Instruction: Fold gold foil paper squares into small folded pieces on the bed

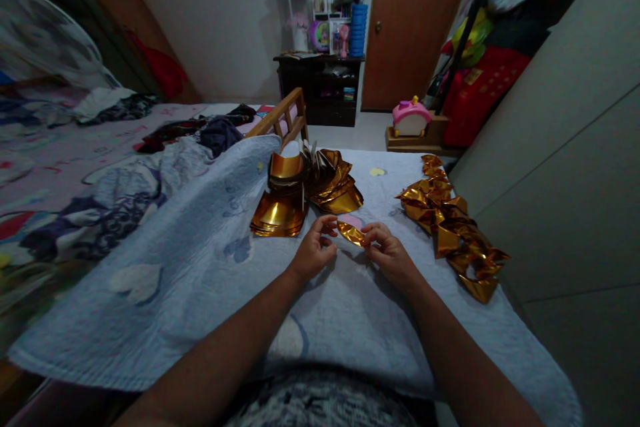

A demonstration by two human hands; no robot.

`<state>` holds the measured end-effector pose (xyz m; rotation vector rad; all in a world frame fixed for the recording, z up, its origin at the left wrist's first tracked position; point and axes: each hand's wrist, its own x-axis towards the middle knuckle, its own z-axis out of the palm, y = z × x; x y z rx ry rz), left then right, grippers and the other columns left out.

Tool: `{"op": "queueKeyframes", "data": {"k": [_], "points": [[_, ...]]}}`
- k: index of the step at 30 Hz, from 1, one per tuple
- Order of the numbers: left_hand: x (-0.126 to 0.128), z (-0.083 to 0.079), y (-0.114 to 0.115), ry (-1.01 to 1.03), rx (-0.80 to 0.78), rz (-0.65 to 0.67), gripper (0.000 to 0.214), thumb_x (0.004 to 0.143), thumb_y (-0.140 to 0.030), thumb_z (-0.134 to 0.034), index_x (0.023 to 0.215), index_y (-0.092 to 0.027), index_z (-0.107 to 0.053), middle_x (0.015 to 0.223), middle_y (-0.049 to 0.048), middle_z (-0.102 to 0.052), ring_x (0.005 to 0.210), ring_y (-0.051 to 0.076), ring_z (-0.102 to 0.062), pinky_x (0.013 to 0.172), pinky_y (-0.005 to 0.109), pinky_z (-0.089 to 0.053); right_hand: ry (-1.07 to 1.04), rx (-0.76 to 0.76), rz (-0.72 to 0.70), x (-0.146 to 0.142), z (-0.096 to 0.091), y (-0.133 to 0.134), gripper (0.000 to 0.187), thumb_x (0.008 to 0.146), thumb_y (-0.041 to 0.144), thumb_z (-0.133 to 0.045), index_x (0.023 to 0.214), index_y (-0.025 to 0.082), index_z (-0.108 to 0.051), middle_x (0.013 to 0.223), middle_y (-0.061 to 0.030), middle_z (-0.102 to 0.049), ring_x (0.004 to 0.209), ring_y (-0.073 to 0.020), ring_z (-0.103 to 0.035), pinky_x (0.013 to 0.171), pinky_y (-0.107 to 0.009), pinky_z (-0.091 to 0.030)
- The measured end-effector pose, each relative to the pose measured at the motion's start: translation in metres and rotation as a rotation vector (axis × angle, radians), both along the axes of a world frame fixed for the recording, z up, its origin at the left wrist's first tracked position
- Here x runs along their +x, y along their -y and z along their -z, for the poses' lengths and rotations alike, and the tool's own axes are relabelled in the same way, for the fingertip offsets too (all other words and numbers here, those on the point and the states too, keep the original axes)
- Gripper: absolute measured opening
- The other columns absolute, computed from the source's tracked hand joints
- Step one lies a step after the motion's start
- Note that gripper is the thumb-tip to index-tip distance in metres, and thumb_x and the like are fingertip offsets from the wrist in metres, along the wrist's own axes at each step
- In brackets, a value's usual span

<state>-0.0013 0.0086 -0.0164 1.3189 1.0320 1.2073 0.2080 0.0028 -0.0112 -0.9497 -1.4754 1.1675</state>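
A: What do we record at the far left?

B: Well left of the fingers, we note crumpled clothes [123, 177] on a bed. Nearer, a blue cloth [240, 300] with pale hearts runs beneath both hands.

A: And just beyond the left fingers?

B: We find gold sheets [280, 210], some stacked flat, others fanned and curved upright.

A: State of the left hand [317, 247]?

B: Its fingers are curled, tips at the left end of a small gold strip [351, 234]; the thumb stands apart from them. We cannot tell whether they grip it.

A: The strip itself?

B: Between the two hands' fingertips, slightly tilted, its right end lower.

A: The right hand [389, 252]?

B: We see its thumb and fingers pinching the strip's right end.

A: Farther right?

B: Beyond the right fingers, we list a pile of folded gold pieces [447, 235], stretched along the cloth's right edge, well apart from the sheets.
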Motion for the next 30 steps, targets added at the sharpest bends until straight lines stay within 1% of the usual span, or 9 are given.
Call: {"op": "queueKeyframes", "data": {"k": [5,7,10,13,18,21,25,28,30], "points": [[0.004,0.004,-0.001,-0.124,0.071,-0.08,0.057,0.068,0.0,-0.059,0.12,-0.024,-0.062,0.109,0.0044,-0.061,0.093,0.016,-0.057,0.076,0.024,-0.044,0.058,-0.005,0.025,-0.002,-0.001,0.002,0.014,0.068,0.013,-0.057,0.074,0.023,-0.066,0.106,-0.0059,-0.055,0.106,-0.0246,-0.054,0.083,-0.035,-0.046],[0.004,0.006,-0.001,-0.171,0.115,-0.077,0.057,0.068,0.001,-0.057,0.119,-0.023,-0.063,0.11,0.0052,-0.06,0.094,0.016,-0.057,0.076,0.025,-0.044,0.066,0.001,0.034,-0.002,-0.001,0.002,0.019,0.066,0.014,-0.055,0.079,0.024,-0.064,0.103,-0.005,-0.056,0.1,-0.023,-0.055,0.081,-0.034,-0.046],[0.004,0.01,-0.003,-0.28,0.188,-0.056,0.059,0.069,0.002,-0.053,0.123,-0.022,-0.06,0.112,0.006,-0.058,0.094,0.017,-0.058,0.079,0.027,-0.046,0.116,-0.019,0.058,0.0,0.0,0.002,0.029,0.064,0.016,-0.054,0.091,0.024,-0.061,0.099,-0.0032,-0.056,0.088,-0.0197,-0.055,0.071,-0.03,-0.045],[0.003,0.012,-0.004,-0.385,0.232,-0.038,0.062,0.07,0.003,-0.048,0.126,-0.021,-0.055,0.116,0.007,-0.057,0.096,0.017,-0.058,0.085,0.031,-0.048,0.224,-0.025,0.082,0.001,0.001,0.003,0.029,0.068,0.022,-0.057,0.096,0.024,-0.056,0.094,-0.0013,-0.054,0.078,-0.0171,-0.053,0.062,-0.027,-0.042],[0.002,0.013,-0.005,-0.462,0.268,-0.027,0.06,0.071,0.003,-0.045,0.126,-0.02,-0.052,0.118,0.0083,-0.057,0.097,0.017,-0.058,0.089,0.034,-0.05,0.402,0.093,0.129,0.001,0.003,0.0,0.015,0.071,0.021,-0.061,0.084,0.021,-0.054,0.084,0.0011,-0.05,0.066,-0.0129,-0.047,0.061,-0.026,-0.039],[0.003,0.013,-0.005,-0.465,0.271,-0.024,0.059,0.072,0.003,-0.044,0.127,-0.019,-0.051,0.117,0.0084,-0.057,0.097,0.017,-0.059,0.088,0.034,-0.05,0.452,0.082,0.111,0.001,0.004,-0.002,0.004,0.076,0.021,-0.059,0.078,0.021,-0.055,0.076,0.0018,-0.05,0.063,-0.0129,-0.046,0.06,-0.026,-0.037],[0.002,0.012,-0.004,-0.466,0.267,-0.02,0.057,0.073,0.001,-0.045,0.126,-0.018,-0.052,0.117,0.0087,-0.058,0.096,0.017,-0.059,0.087,0.033,-0.05,0.516,0.116,0.124,0.001,0.005,-0.001,0.009,0.077,0.023,-0.065,0.08,0.02,-0.057,0.079,0.0011,-0.051,0.066,-0.0135,-0.048,0.063,-0.027,-0.038],[0.002,0.011,-0.004,-0.472,0.27,-0.015,0.057,0.073,0.001,-0.045,0.127,-0.018,-0.051,0.117,0.009,-0.058,0.096,0.017,-0.059,0.087,0.033,-0.05,0.601,0.193,0.127,0.002,0.005,0.001,0.009,0.072,0.015,-0.064,0.076,0.019,-0.057,0.084,-0.0011,-0.052,0.073,-0.0151,-0.051,0.068,-0.028,-0.039],[0.002,0.011,-0.005,-0.477,0.269,-0.014,0.057,0.073,0.001,-0.045,0.127,-0.018,-0.051,0.116,0.009,-0.057,0.096,0.017,-0.058,0.086,0.033,-0.05,0.612,0.202,0.127,0.004,0.004,0.001,0.009,0.07,0.011,-0.06,0.074,0.019,-0.058,0.084,-0.0018,-0.053,0.075,-0.0158,-0.052,0.069,-0.028,-0.039]]}}
